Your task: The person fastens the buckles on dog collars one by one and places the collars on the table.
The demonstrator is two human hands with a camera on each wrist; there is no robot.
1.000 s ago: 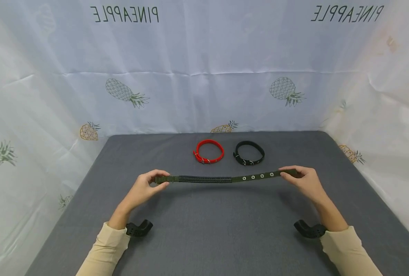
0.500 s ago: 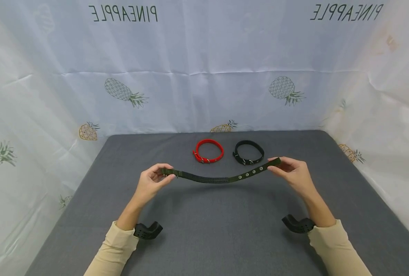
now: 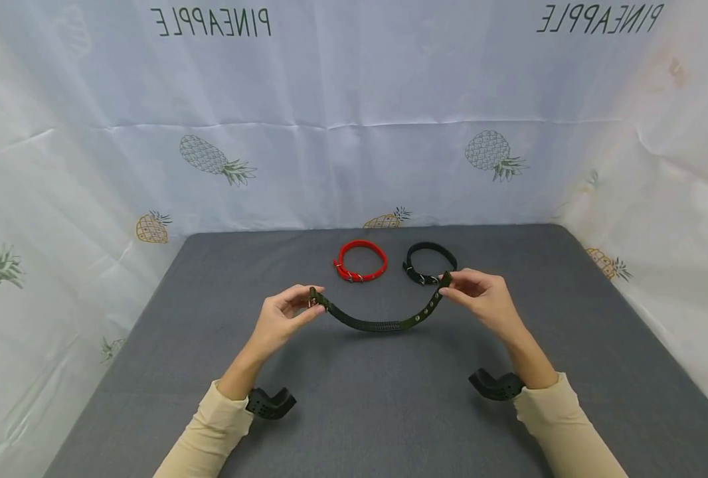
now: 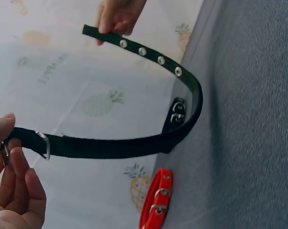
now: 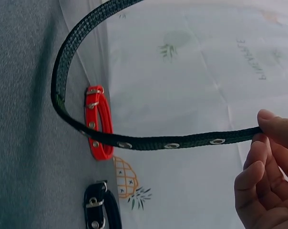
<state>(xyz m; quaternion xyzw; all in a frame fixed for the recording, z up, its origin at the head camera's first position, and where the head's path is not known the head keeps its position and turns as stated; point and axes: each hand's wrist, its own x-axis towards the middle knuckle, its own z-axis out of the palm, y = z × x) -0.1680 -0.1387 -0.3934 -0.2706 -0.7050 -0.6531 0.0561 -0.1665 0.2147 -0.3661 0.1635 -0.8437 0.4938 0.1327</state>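
Observation:
A dark green collar with metal eyelets hangs in a U-shaped sag between both hands, above the table. My left hand pinches its buckle end between thumb and fingers; a metal ring shows beside that grip in the left wrist view. The opposite end, just past the row of eyelets, is pinched by my right hand. Behind the held collar, a red collar and a black collar lie on the table, each buckled into a loop.
A grey cloth covers the table. White curtains with pineapple prints stand along the back and both sides. A black strap mount sits at the left wrist, another black mount at the right.
Both hands have moved toward each other, the right one farther. The green collar has gone from nearly straight to a deep downward curve. The red and black collars stay put.

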